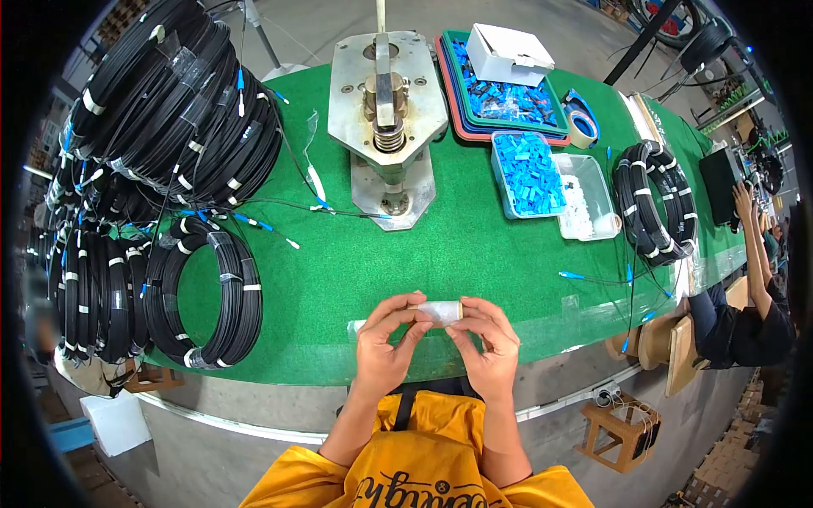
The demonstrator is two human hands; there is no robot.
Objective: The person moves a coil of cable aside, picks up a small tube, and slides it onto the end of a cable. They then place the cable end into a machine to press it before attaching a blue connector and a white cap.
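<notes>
Both hands hold a small whitish roll (pixel 441 312) just above the near edge of the green table. My left hand (pixel 391 337) pinches its left end between thumb and fingers. At the other end, my right hand (pixel 485 340) grips it the same way. Whether the roll is tape or labels cannot be made out. Beyond the hands stands a metal hand press (pixel 389 102) with a spring under its lever. A black cable with a blue connector runs to the foot of the press.
Coiled black cables (pixel 182 110) pile up on the left, with a single coil (pixel 206 292) in front. To the right are a box of blue connector parts (pixel 528 175), a tub of white pieces (pixel 588 196), stacked trays (pixel 508 97) and another coil (pixel 654 203). A co-worker (pixel 745 313) sits far right.
</notes>
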